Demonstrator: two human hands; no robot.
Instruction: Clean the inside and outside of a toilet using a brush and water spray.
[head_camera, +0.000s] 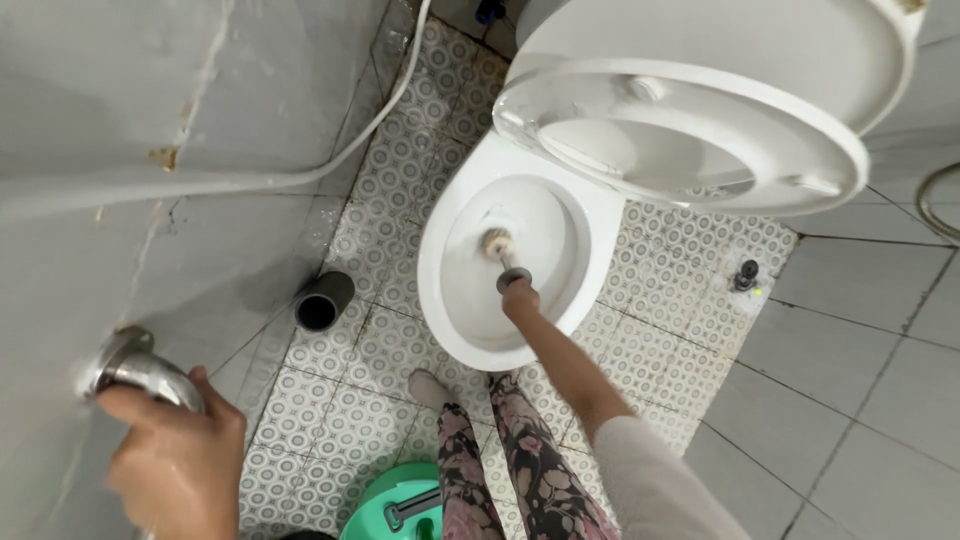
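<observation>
At the lower left of the frame, nearest the camera, the left hand (180, 455) was wrapped around a shiny metal fitting (135, 368) that stood out from the grey wall (120, 120), the fingers curled over its curved body. Just right of it, at the bottom centre, a green plastic bucket (385, 505) with a dark handle sat on the patterned floor tiles (340, 400). Beside the bucket stood the person's legs in floral trousers (530, 470), one bare foot (432, 388) planted close to the front of the toilet.

From the lower right a pale sleeve (660, 480) led up along the forearm to the right hand (520, 298), clenched on the handle of a toilet brush (497, 245). The brush reached down into the white toilet bowl (440, 260) in the middle of the frame, its round head resting against the bottom of the bowl.

Left of the bowl a dark pipe end (322, 300) stuck up from the floor. Farther off, across the top of the frame, the white seat and lid (700, 130) were raised. A white hose (380, 110) ran along the wall at the upper left, and a small dark valve (745, 275) sat on the floor at the right of the bowl.
</observation>
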